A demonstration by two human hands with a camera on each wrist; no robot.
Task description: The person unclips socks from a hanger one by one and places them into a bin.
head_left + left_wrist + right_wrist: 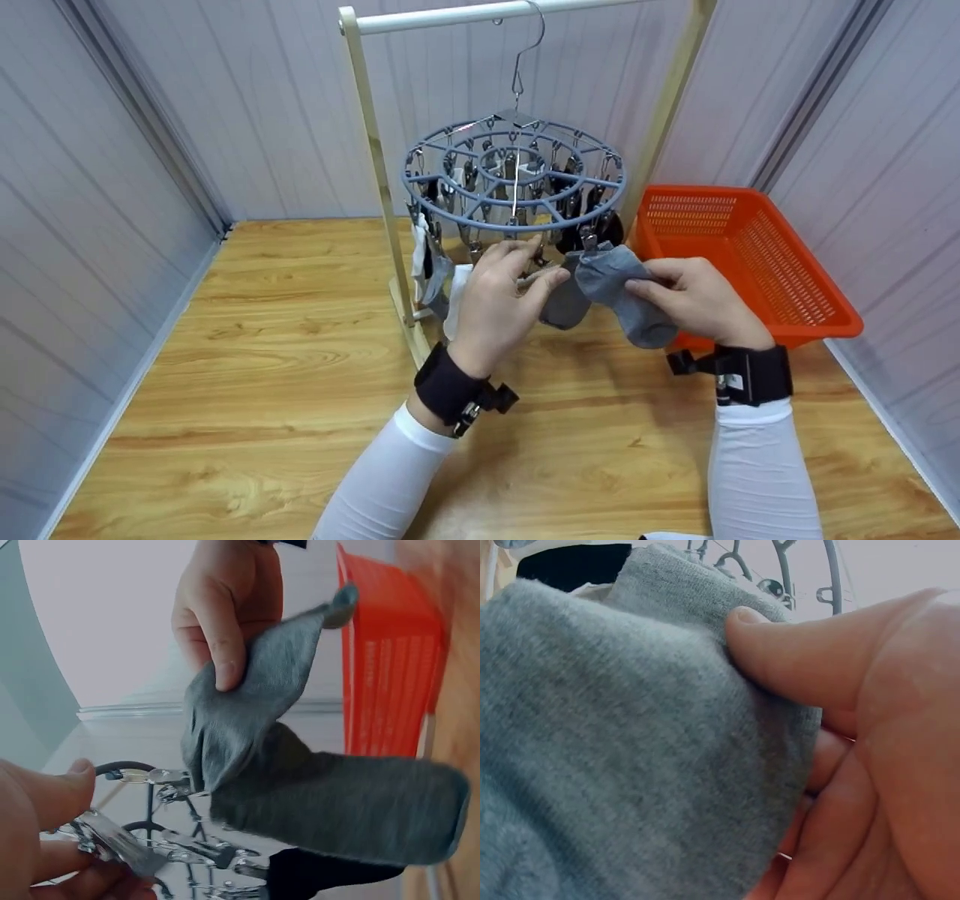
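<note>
My right hand (pixel 694 296) pinches a grey sock (pixel 611 281) between thumb and fingers. The sock's upper edge meets a metal clip (pixel 589 238) at the near right rim of a round blue-grey hanger (pixel 514 223). Another grey sock (pixel 352 806) hangs close beside it. My left hand (pixel 499 304) is raised at the front of the hanger, with thumb and index finger apart. In the left wrist view, a metal clip (pixel 120 840) lies at the left fingers, the thumb standing off it. Cloth fills much of the right wrist view, where the right thumb (pixel 780 652) presses the sock.
The hanger hooks over a white bar (pixel 450 16) on a wooden stand (pixel 375 150). White and dark socks (pixel 421 259) hang at its left side, and black ones behind. An orange basket (pixel 814 330) stands on the wooden surface at right, near the panel wall.
</note>
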